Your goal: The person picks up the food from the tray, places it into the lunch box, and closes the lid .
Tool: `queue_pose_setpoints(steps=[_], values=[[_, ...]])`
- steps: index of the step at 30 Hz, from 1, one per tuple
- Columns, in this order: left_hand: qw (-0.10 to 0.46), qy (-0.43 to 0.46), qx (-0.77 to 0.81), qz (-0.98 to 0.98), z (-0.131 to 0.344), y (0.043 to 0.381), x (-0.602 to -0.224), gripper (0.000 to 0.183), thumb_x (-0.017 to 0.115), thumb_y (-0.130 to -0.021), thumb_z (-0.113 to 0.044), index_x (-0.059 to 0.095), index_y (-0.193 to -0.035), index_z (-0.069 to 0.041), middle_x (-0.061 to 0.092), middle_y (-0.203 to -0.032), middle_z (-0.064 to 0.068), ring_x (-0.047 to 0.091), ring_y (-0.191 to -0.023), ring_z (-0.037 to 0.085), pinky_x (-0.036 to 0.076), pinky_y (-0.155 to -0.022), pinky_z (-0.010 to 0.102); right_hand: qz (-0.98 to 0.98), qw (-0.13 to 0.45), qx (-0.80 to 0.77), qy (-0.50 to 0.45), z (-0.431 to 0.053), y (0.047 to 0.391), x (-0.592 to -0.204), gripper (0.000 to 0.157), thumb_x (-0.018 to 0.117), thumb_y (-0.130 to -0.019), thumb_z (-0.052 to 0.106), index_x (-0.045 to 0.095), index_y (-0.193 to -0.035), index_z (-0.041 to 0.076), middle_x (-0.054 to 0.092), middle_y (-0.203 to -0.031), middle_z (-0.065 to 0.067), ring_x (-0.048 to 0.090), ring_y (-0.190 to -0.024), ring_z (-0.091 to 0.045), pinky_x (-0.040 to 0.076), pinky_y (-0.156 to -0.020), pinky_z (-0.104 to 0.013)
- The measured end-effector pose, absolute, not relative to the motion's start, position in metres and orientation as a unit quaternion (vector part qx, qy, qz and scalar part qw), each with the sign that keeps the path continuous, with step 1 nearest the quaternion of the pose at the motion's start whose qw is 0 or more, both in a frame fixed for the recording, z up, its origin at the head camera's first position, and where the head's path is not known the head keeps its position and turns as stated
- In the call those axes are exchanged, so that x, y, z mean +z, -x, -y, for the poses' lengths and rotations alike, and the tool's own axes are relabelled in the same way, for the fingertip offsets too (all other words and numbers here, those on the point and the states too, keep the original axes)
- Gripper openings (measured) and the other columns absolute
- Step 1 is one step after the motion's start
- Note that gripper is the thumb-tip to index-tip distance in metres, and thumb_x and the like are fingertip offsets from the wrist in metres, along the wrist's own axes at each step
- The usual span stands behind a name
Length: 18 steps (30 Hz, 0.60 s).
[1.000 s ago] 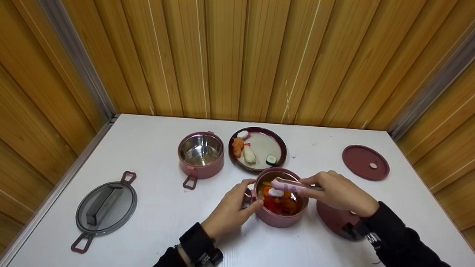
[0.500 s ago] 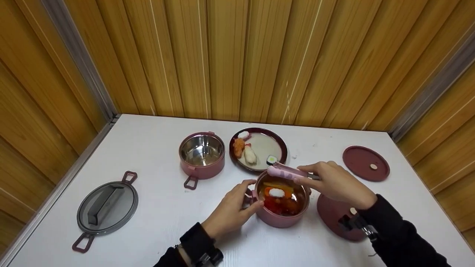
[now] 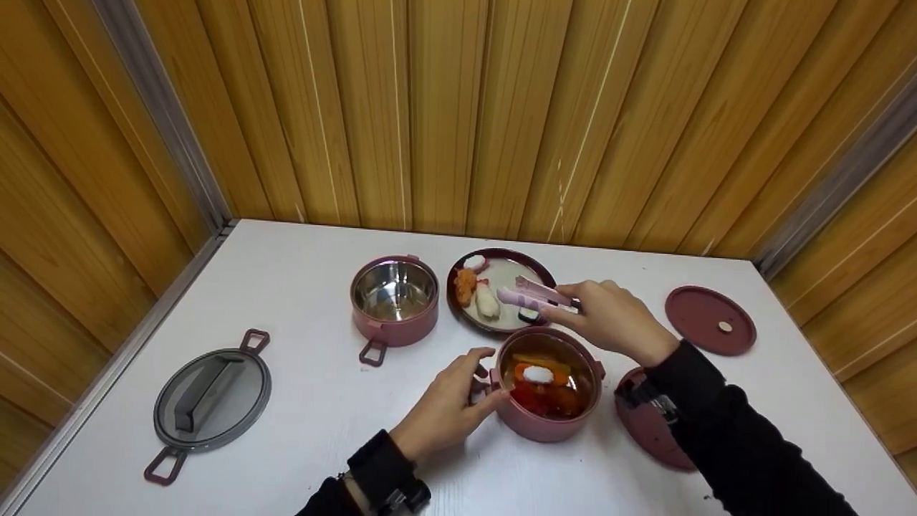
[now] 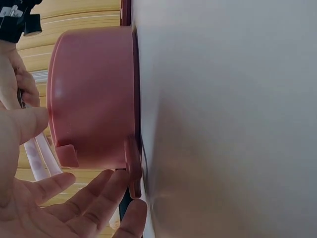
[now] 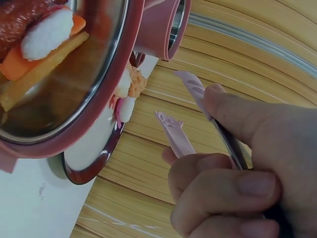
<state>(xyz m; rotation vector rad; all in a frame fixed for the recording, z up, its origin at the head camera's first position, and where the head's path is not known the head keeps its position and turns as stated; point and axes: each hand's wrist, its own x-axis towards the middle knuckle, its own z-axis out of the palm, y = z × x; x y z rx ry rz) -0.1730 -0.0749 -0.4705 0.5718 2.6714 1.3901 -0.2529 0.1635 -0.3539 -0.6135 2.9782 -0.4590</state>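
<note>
My left hand (image 3: 451, 408) lies against the left side of the near pink pot (image 3: 548, 428). Its thumb touches the rim, and its loosely spread fingers are at the side handle (image 4: 132, 166). Inside the pot are a white-topped orange piece (image 3: 537, 374), a yellow stick (image 5: 47, 69) and a reddish-brown piece (image 5: 22, 15). My right hand (image 3: 616, 315) grips pink-tipped tongs (image 3: 523, 299) over the plate (image 3: 510, 271). The tongs' tips stand apart with nothing between them. A sushi roll (image 3: 529, 314) lies below them, beside a pale oblong piece (image 3: 488, 304).
An orange fried piece (image 3: 466, 287) and a white piece (image 3: 476, 264) sit on the plate's left. A second pot (image 3: 397, 331) with a bare steel inside stands farther left. A grey lid (image 3: 243, 401) lies at left, two dark-red lids (image 3: 698, 308) at right.
My right hand has lifted the tongs from over the pot and carried them forward above the plate, their tips spreading apart. My left hand keeps its place at the pot.
</note>
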Motion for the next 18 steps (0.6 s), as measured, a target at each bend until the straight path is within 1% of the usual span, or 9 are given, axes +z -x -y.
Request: queue_pose_setpoints(steps=[2,4,7,10,12,14,17,18], values=[[0.03,-0.192,0.45,-0.872,0.075,0.173,-0.47,0.059,0.063,-0.095,-0.046,0.043,-0.145,-0.021,0.061,-0.115,0.003,0.059,-0.101,0.016,0.05,-0.084,0.026,-0.97,0.035,-0.144,0.193,-0.157,0.258,-0.355,0.04,0.063,-0.093,0.052,0.072,-0.11,0.016,0.041,-0.062,0.005,0.041,-0.054,-0.013,0.028,-0.047,-0.027],[0.022,-0.196,0.445,-0.874,0.074,0.173,-0.471,0.059,0.063,-0.095,-0.045,0.044,-0.145,-0.02,0.061,-0.114,0.003,0.059,-0.1,0.016,0.049,-0.083,0.025,-0.972,0.035,-0.138,0.186,-0.151,0.262,-0.357,0.04,0.064,-0.093,0.05,0.072,-0.11,0.014,0.044,-0.064,0.003,0.042,-0.055,-0.014,0.028,-0.047,-0.027],[0.015,-0.199,0.443,-0.874,0.074,0.173,-0.471,0.058,0.064,-0.095,-0.043,0.044,-0.144,-0.02,0.061,-0.114,0.003,0.059,-0.1,0.016,0.049,-0.083,0.025,-0.975,0.038,-0.123,0.179,-0.141,0.269,-0.361,0.039,0.065,-0.092,0.048,0.071,-0.104,0.011,0.046,-0.066,0.003,0.044,-0.058,-0.015,0.029,-0.048,-0.028],[0.012,-0.202,0.444,-0.873,0.074,0.173,-0.471,0.057,0.064,-0.095,-0.043,0.044,-0.144,-0.019,0.062,-0.113,0.004,0.059,-0.098,0.017,0.049,-0.082,0.024,-0.978,0.04,-0.107,0.173,-0.133,0.273,-0.366,0.039,0.065,-0.092,0.048,0.07,-0.098,0.01,0.041,-0.064,0.003,0.044,-0.059,-0.016,0.029,-0.049,-0.029],[0.009,-0.203,0.443,-0.873,0.074,0.173,-0.471,0.058,0.063,-0.095,-0.044,0.045,-0.144,-0.019,0.062,-0.113,0.004,0.06,-0.098,0.017,0.049,-0.081,0.023,-0.98,0.043,-0.099,0.168,-0.129,0.276,-0.369,0.042,0.065,-0.092,0.049,0.072,-0.102,0.008,0.043,-0.065,0.002,0.046,-0.06,-0.017,0.031,-0.05,-0.029],[0.007,-0.203,0.442,-0.874,0.075,0.173,-0.471,0.058,0.063,-0.095,-0.044,0.045,-0.144,-0.018,0.062,-0.113,0.005,0.059,-0.098,0.017,0.049,-0.081,0.024,-0.981,0.045,-0.089,0.164,-0.125,0.278,-0.372,0.048,0.065,-0.092,0.051,0.073,-0.109,0.006,0.051,-0.069,-0.001,0.048,-0.064,-0.019,0.033,-0.051,-0.03],[0.006,-0.202,0.441,-0.875,0.075,0.173,-0.471,0.058,0.063,-0.095,-0.044,0.045,-0.144,-0.018,0.062,-0.114,0.006,0.059,-0.098,0.017,0.049,-0.082,0.024,-0.983,0.046,-0.079,0.16,-0.118,0.28,-0.377,0.055,0.064,-0.092,0.052,0.071,-0.118,0.004,0.066,-0.081,-0.008,0.054,-0.069,-0.022,0.038,-0.054,-0.032],[0.006,-0.201,0.441,-0.875,0.075,0.173,-0.471,0.058,0.063,-0.095,-0.044,0.045,-0.144,-0.018,0.062,-0.114,0.006,0.059,-0.098,0.017,0.049,-0.082,0.024,-0.983,0.044,-0.076,0.159,-0.116,0.28,-0.378,0.056,0.063,-0.092,0.053,0.071,-0.118,0.004,0.068,-0.086,-0.01,0.056,-0.071,-0.023,0.04,-0.055,-0.033]])
